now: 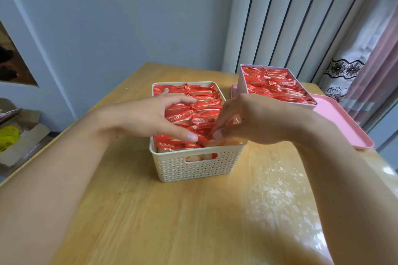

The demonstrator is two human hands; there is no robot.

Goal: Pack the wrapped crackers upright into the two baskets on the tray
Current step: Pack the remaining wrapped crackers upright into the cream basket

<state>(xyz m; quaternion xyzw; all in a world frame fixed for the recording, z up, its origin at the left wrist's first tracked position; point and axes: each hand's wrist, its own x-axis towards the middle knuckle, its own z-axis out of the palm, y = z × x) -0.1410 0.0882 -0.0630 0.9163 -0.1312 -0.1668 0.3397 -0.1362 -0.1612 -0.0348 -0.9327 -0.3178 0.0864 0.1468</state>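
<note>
Left hand [150, 116] over the cream basket [196, 165], fingers spread and only lightly bent, palm down on the red cracker packs [200, 107]; thumb tip touching a pack near the front row, fingertips reaching toward 12 o'clock across the tops. No pack closed inside that hand, just pressing.

Right hand [247, 120] coming in from 3 o'clock, fingers curled, thumb and forefinger pinching the top edge of 1 wrapper near the front right of the cream basket. Both thumbs almost meeting at the same spot.

Gold printing on the red wrappers, too small and blurred to read. No other readable writing.

Cream basket at the middle of the wooden table [193, 221], woven-pattern walls, 1 slot handle on the near side. Packed nearly full with wrapped crackers standing on edge in rows; a small gap at the front right corner, where something orange shows below the rim. More wrappers visible through the handle slot.

Pink basket [242, 82] at 2 o'clock from the cream one, well apart from both hands, filled to the rim with its own red packs [275, 84]. Standing on the far end of a pink tray [344, 122]. Cream basket directly on the table, just beside the tray's left edge.

At 9 o'clock, below table level, an open cardboard box [23, 140] with something yellow inside.
</note>
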